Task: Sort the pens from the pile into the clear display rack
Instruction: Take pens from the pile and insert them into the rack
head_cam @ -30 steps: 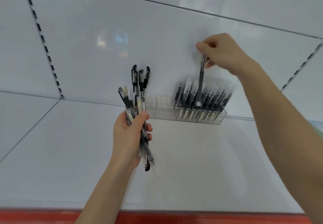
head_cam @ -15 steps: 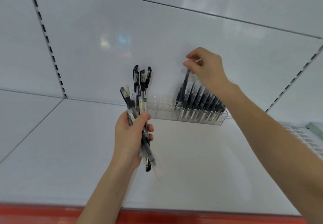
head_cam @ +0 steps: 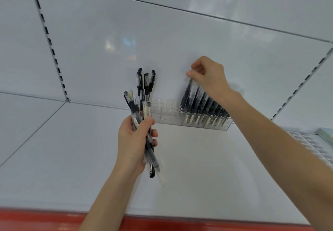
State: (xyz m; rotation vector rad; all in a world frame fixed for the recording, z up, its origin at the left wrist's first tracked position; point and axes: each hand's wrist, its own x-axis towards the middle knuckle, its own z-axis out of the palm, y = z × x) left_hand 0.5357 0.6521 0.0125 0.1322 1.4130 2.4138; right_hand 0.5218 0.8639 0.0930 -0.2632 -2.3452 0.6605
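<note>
My left hand is closed around a bundle of black and clear pens, held upright over the white shelf, left of the rack. The clear display rack stands against the back wall. Its left cells are bare and its right part holds several black pens leaning right. My right hand hovers above the rack, thumb and forefinger pinched on the top of one black pen that stands at the left end of the filled rows.
The white shelf has a red front edge. Slotted uprights run up the back wall at left and right. A white gridded tray and a pale green item lie at the far right.
My right hand has come down and leftward with its pen, from above the rack's middle into the left end of the filled rows. The left hand's bundle has stayed put.
</note>
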